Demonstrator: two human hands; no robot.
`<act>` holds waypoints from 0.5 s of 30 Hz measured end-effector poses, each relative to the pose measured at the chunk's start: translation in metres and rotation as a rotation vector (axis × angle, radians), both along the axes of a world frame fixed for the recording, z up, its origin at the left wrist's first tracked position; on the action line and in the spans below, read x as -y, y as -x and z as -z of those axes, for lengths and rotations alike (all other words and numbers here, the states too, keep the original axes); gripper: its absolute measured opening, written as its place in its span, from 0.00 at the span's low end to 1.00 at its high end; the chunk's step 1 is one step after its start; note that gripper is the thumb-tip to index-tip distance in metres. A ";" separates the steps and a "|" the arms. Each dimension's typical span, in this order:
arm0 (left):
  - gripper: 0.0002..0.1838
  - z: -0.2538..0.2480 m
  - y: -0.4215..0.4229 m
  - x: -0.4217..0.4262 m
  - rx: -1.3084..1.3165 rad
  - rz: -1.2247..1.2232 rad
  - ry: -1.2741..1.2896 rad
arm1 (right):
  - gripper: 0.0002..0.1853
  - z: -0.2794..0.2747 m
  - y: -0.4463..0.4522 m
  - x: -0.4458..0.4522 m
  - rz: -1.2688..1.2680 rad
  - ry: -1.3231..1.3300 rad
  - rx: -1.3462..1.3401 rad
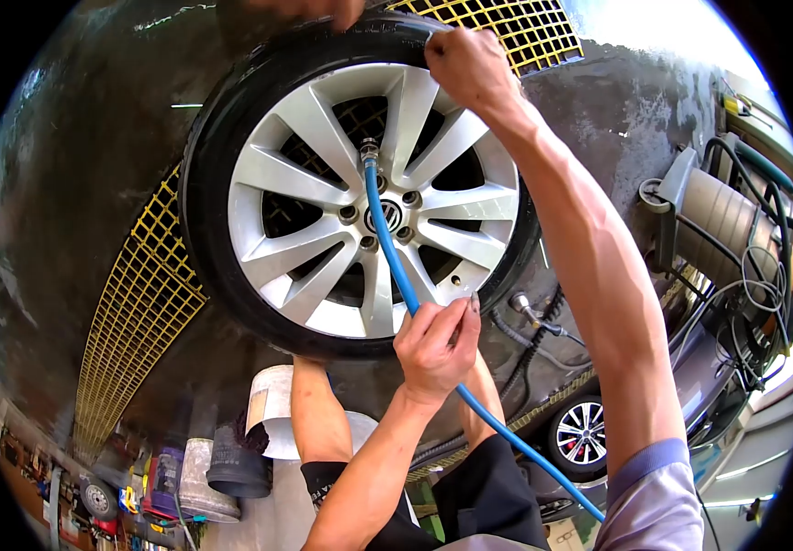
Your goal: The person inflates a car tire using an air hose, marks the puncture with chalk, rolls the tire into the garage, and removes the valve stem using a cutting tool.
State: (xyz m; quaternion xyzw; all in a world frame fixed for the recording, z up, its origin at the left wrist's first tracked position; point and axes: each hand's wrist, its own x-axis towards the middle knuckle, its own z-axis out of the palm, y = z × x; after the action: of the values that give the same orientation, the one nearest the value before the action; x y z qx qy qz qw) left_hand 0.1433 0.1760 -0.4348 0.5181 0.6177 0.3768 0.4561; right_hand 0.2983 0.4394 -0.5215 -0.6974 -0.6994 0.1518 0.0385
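Observation:
A car wheel (270, 246) with a silver rim of paired spokes and a black tire (208, 230) fills the middle of the view. My left hand (435, 349) is closed around a blue air hose (389, 234) just in front of the rim's lower edge, its thumb and fingertips pinched near the valve (456, 280). The hose's metal end fitting (369, 149) lies over the upper spokes. Up at the tire's top right edge, my right hand (474, 69) is curled into a fist against the rubber; whatever its fingers hold is hidden.
Part of another hand (318, 7) shows blurred at the top edge. Yellow grating (139, 294) runs across the dark floor. A hose reel (722, 220) with tangled cables stands at right, near a parked car's wheel (580, 436). Buckets (206, 477) stand at lower left.

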 end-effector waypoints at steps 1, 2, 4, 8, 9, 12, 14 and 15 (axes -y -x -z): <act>0.03 -0.001 0.000 0.000 0.004 -0.005 -0.006 | 0.11 -0.006 0.001 0.003 -0.049 0.107 -0.009; 0.03 -0.002 0.002 0.000 -0.005 -0.001 -0.009 | 0.10 -0.012 0.002 0.012 -0.079 0.083 -0.056; 0.03 -0.001 0.005 0.000 -0.013 -0.002 -0.018 | 0.09 -0.028 -0.004 0.022 -0.021 -0.087 -0.167; 0.03 0.000 0.009 0.005 0.022 -0.009 -0.006 | 0.09 -0.066 -0.016 0.063 0.253 -0.217 -0.187; 0.03 -0.002 0.009 0.004 0.046 -0.016 0.030 | 0.09 -0.073 -0.016 0.079 0.337 -0.200 -0.242; 0.04 -0.010 0.008 0.003 0.083 -0.029 0.048 | 0.08 -0.089 -0.005 0.139 0.444 -0.145 -0.356; 0.04 -0.017 0.008 0.007 0.094 -0.016 0.029 | 0.08 -0.104 0.012 0.185 0.606 0.004 -0.411; 0.03 -0.023 0.006 0.007 0.121 -0.018 0.035 | 0.08 -0.115 0.020 0.202 0.656 0.086 -0.424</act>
State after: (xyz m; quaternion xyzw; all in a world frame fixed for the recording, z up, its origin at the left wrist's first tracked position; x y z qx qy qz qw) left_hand 0.1370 0.1688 -0.4115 0.4808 0.6002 0.4004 0.4983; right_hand 0.2788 0.2370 -0.4067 -0.8381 -0.4087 0.3013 0.1995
